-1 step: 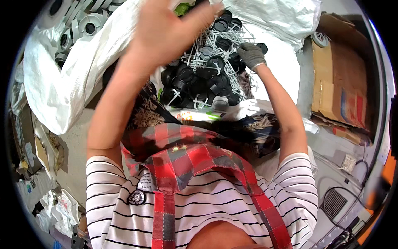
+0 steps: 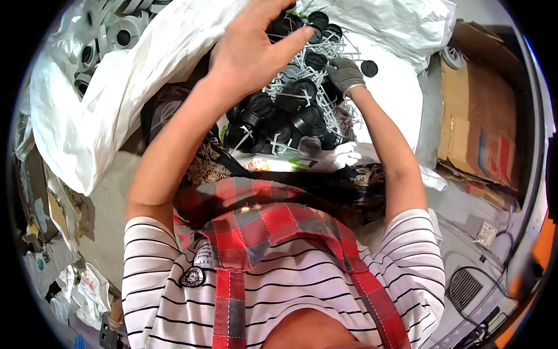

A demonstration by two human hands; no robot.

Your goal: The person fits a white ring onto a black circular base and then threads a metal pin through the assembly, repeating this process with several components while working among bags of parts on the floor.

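My left hand (image 2: 250, 55) is bare and hangs over the left of a pile, thumb stretched away from the fingers. The upper edge of the head view cuts off some fingertips, and no held thing shows. At the pile's right side, my right hand (image 2: 347, 75) wears a grey glove. Its fingers are bent together among the pieces; what they grip, if anything, is hidden. The pile mixes round black plastic caps (image 2: 299, 119) with thin pale plastic sticks (image 2: 340, 119), some of them cross-shaped. One loose black cap (image 2: 369, 68) rests on white sheeting just right of the glove.
A white woven sack (image 2: 75, 134) stands left, with grey ring-shaped plastic parts (image 2: 124, 36) behind it. To the right is an open cardboard box (image 2: 482, 122), a grey ring on its edge. White sheeting (image 2: 401, 99) lies beneath the pile. A cable (image 2: 465, 270) runs at lower right.
My left hand has shifted a little down and right, and is less blurred. My right hand has slid slightly left, away from the loose black cap.
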